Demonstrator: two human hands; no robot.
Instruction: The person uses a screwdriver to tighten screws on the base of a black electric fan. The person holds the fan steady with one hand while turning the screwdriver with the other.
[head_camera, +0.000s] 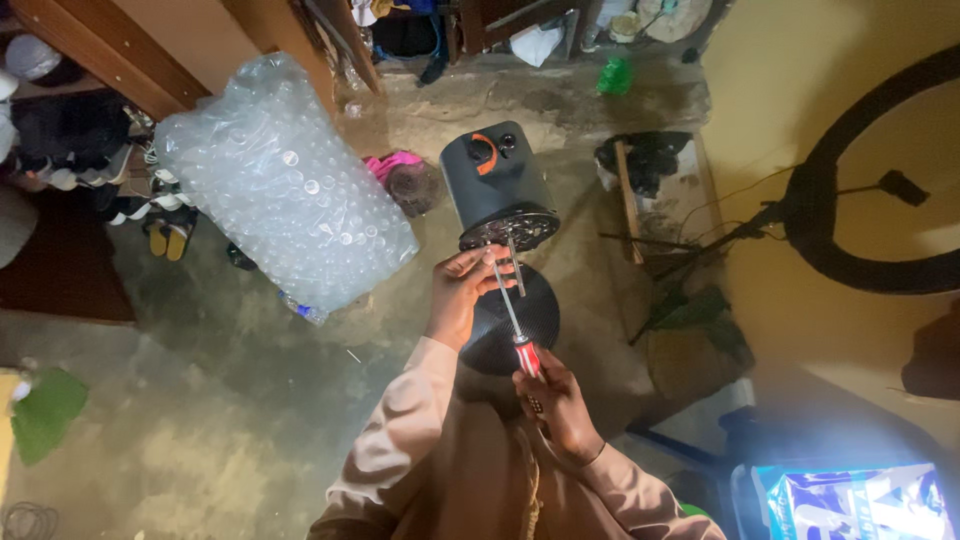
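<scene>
Just above the middle of the frame, a dark motor housing (497, 185) hangs over the concrete floor (200, 440). The left hand (458, 295) pinches its metal shaft (514, 262) with curled fingers; the right hand (556, 400) is closed round a red-handled screwdriver (516, 322) pointing up at the housing's underside. A slipping tip could jab the left fingers, and the loosely pinched housing could drop onto the black dome cover (515, 320) below.
</scene>
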